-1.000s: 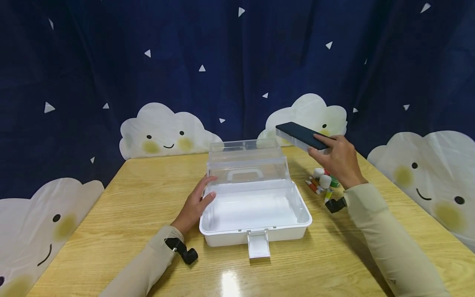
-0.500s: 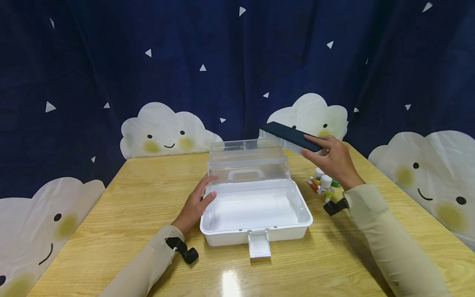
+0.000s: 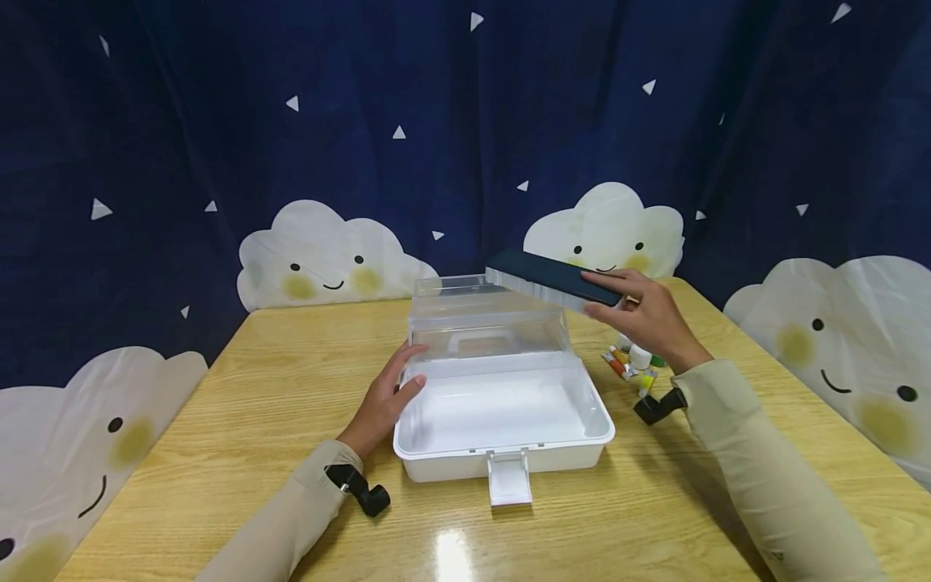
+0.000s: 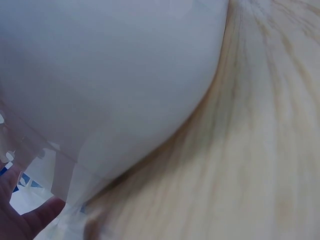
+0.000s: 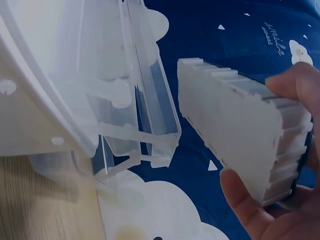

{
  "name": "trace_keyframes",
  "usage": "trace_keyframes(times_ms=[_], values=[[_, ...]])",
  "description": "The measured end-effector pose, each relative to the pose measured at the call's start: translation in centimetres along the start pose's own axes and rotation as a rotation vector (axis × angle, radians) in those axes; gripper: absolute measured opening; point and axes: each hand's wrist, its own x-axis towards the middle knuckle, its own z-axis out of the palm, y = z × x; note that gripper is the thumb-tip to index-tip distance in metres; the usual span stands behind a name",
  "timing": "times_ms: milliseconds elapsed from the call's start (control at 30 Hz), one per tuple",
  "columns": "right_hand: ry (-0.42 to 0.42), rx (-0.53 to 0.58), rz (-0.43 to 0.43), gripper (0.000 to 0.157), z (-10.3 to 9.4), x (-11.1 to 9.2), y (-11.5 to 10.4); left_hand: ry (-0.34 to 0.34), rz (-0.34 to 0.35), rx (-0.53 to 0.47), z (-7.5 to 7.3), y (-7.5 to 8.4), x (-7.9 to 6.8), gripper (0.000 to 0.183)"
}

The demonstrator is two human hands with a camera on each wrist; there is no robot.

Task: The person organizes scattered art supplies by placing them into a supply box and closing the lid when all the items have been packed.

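Observation:
A white storage box (image 3: 502, 465) stands on the table, its clear lid (image 3: 487, 323) raised at the back and its front latch (image 3: 509, 481) hanging down. My left hand (image 3: 381, 400) rests at the box's left back corner, thumb and fingers fairly straight. Above the lid's right side, my right hand (image 3: 643, 315) grips one end of a flat rectangular box (image 3: 553, 275) with a dark blue top and white ribbed sides. It tilts, the far left end higher. In the right wrist view, this ribbed box (image 5: 230, 125) hangs apart from the clear folding trays (image 5: 155, 100).
Small paint-like tubes (image 3: 618, 364) and white-capped jars (image 3: 640, 356) lie right of the storage box, partly hidden by my right hand. A navy curtain (image 3: 465, 121) with white clouds hangs behind the wooden table (image 3: 313, 356).
My right hand has carried the ribbed box leftward and slightly down, from beyond the lid's right edge to over the lid. The left hand and the storage box have stayed put.

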Motion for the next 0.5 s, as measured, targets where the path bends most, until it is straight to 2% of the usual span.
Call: trace_keyframes(times_ms=[133,267,500], values=[[-0.056,0.076,0.002,0.048,0.0,-0.1,-0.3,0.013,0.009,-0.004,0.2,-2.0,0.6,0.049],[-0.122,0.146,0.006,0.049,0.1,0.0,-0.5,0.025,0.025,0.001,0.3,-2.3,0.6,0.048],[-0.204,0.165,-0.012,0.051,0.4,-0.1,-0.8,0.031,0.023,-0.005,0.3,-2.3,0.5,0.047]])
